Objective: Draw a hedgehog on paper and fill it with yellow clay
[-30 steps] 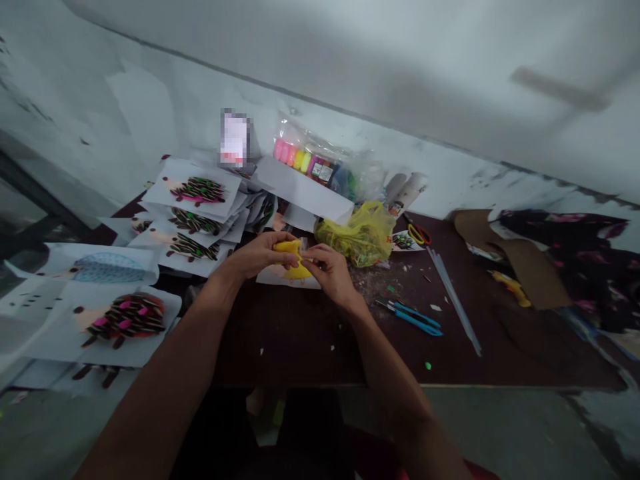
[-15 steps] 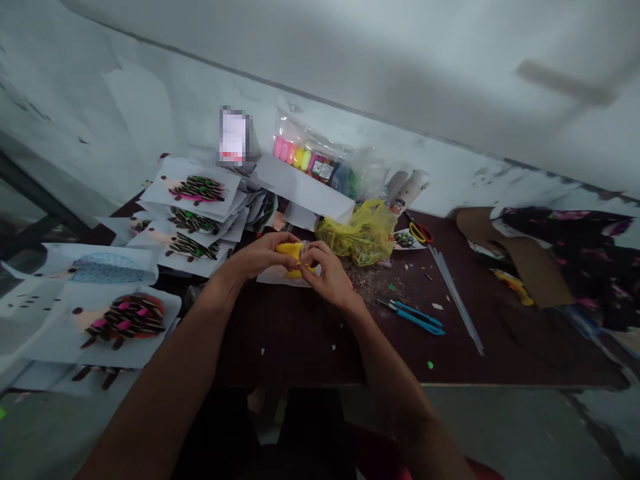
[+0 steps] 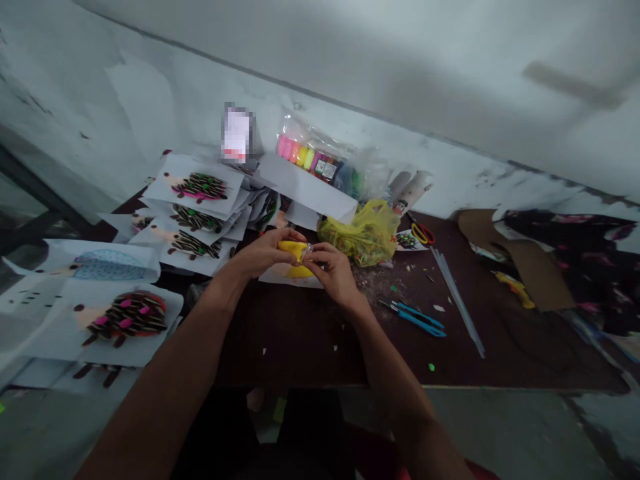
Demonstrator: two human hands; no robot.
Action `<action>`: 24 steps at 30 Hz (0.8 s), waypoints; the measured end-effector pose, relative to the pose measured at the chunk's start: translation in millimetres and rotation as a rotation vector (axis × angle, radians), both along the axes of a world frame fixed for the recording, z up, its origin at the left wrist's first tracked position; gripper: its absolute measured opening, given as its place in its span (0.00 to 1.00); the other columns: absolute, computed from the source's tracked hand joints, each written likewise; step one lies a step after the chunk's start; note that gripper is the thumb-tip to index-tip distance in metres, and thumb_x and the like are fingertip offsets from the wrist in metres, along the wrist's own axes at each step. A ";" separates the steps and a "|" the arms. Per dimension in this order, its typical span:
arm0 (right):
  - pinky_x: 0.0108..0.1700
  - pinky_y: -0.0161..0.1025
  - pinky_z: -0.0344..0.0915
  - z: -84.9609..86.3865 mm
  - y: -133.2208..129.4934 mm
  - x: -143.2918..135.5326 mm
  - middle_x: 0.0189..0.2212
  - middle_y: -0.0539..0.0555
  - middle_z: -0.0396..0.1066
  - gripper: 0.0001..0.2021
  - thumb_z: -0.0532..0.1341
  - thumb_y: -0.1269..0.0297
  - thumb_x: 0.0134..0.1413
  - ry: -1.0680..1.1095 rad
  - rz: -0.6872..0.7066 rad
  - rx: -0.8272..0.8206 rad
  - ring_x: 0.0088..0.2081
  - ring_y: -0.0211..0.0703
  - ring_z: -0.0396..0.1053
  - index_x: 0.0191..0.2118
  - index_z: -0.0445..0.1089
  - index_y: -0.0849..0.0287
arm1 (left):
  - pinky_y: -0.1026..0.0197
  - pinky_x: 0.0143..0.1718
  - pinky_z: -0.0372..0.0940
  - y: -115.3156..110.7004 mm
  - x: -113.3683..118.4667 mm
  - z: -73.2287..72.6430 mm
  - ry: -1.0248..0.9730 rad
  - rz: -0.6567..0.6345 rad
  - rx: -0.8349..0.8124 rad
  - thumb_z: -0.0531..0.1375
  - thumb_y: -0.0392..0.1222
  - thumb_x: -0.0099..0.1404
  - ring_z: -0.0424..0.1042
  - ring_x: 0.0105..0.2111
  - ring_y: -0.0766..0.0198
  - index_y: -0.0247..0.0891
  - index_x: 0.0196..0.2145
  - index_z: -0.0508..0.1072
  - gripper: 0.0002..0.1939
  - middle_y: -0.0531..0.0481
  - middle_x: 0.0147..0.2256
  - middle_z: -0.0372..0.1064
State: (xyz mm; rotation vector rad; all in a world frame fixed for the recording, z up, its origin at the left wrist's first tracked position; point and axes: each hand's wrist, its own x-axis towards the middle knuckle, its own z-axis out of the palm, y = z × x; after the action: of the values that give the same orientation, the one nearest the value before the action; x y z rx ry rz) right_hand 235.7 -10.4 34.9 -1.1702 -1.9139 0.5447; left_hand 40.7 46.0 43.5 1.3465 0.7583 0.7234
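Observation:
Both my hands meet over the middle of the table around a small yellow packet of modelling clay with a clear plastic end. My left hand is closed round the yellow body of it, thumb towards me. My right hand pinches the clear plastic end. Right below them lies a white sheet with a yellow shape on it, partly covered by my hands. Just behind my right hand rests a crumpled yellow plastic bag.
Paper sheets with clay hedgehogs are piled at the left. Along the wall stands a clear bag of coloured clay. Blue snips, glue sticks, red-and-yellow scissors, a yellow glue gun and brown cardboard lie to the right.
My right hand has shifted slightly, and its fingers now sit closer on the plastic end of the packet. The left hand keeps its grip. The view has moved a little.

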 end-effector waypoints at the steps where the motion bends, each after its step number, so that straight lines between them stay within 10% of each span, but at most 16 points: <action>1: 0.46 0.40 0.68 -0.2 -0.4 0.0 0.43 0.55 0.73 0.07 0.64 0.62 0.61 -0.024 -0.005 0.015 0.43 0.43 0.72 0.38 0.81 0.52 | 0.59 0.40 0.68 -0.2 0.4 -0.9 -0.009 0.011 -0.003 0.67 0.36 0.45 0.72 0.38 0.62 0.36 0.43 0.70 0.25 0.51 0.39 0.71; 15: 0.45 0.41 0.68 4.1 -5.3 -6.9 0.45 0.56 0.68 0.07 0.60 0.64 0.62 0.100 -0.116 0.095 0.46 0.45 0.68 0.34 0.73 0.55 | 0.61 0.32 0.71 -3.2 1.7 1.3 -0.022 0.130 -0.039 0.67 0.35 0.50 0.73 0.33 0.64 0.35 0.44 0.69 0.23 0.49 0.39 0.69; 24: 0.50 0.44 0.66 -0.6 1.4 10.6 0.43 0.57 0.70 0.06 0.62 0.67 0.58 -0.133 -0.154 -0.060 0.45 0.46 0.69 0.33 0.77 0.57 | 0.55 0.42 0.69 18.7 -5.6 -15.8 0.322 0.394 0.303 0.64 0.44 0.60 0.74 0.38 0.57 0.32 0.39 0.75 0.13 0.44 0.38 0.76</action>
State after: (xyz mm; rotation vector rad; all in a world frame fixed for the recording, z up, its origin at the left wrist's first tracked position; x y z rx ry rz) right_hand 246.4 -9.0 34.4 -1.4104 -1.9087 0.4527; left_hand 35.1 64.6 27.8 1.6316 1.2308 0.9728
